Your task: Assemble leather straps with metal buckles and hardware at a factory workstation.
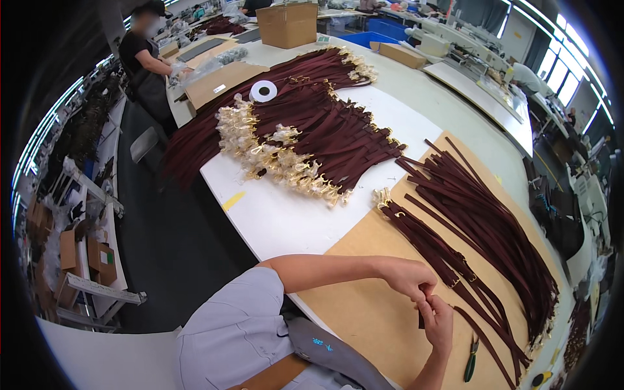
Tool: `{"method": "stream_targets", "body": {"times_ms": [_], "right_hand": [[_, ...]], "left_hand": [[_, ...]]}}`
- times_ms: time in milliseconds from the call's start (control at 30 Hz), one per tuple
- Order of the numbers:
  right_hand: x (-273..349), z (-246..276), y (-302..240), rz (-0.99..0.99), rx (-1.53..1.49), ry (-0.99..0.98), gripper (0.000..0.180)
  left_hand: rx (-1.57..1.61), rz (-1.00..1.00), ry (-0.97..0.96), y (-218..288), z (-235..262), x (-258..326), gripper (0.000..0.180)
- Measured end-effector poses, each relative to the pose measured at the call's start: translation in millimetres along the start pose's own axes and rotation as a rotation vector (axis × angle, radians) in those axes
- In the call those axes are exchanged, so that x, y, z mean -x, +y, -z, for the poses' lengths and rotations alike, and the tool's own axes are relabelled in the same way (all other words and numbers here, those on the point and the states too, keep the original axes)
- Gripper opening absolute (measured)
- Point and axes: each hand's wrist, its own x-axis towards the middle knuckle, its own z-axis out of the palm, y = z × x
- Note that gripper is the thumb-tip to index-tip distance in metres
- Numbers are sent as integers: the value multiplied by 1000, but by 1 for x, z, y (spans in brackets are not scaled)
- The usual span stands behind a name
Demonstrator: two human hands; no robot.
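Note:
My left hand [407, 278] and my right hand [437, 321] meet over the brown board [364, 299], fingers closed in a pinch. Between them is a dark maroon strap [421, 320], mostly covered by the fingers; a short dark end hangs below. Just right of my hands lies a small bundle of maroon straps [432, 246] with gold buckles and gold clasps [382, 197] in clear wrapping. A larger fan of plain maroon straps [484, 208] spreads beyond it. Near my right wrist rests a pair of green-handled cutters [470, 365].
A big pile of maroon straps [364, 140] with wrapped gold clasps covers the white table [260, 218]. A roll of white tape [263, 91] sits on it. Behind stand a cardboard box [287, 26] and a blue bin [388, 28]. A person [146, 58] works at the far left.

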Motion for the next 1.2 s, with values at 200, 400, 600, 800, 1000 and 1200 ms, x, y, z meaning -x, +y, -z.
{"method": "stream_targets", "body": {"times_ms": [200, 400, 600, 800, 1000, 1200], "right_hand": [[-3, -8, -31, -282, -442, 360, 24], [-5, -35, -39, -181, -434, 323, 22], [-2, -46, -50, -197, -493, 342, 22], [-13, -39, -53, -183, -487, 293, 23], [-6, -52, -33, -21, -278, 351, 23], [-10, -37, -28, -351, -592, 252, 21]], "left_hand": [[-38, -227, 889, 18, -43, 19, 14], [854, -66, 654, 7, -77, 8, 32], [876, -192, 775, 2, -103, -2, 33], [853, -204, 779, 1, -84, 3, 34], [719, -155, 839, -4, -101, 1, 34], [461, -8, 844, -16, -74, 9, 29]]}}
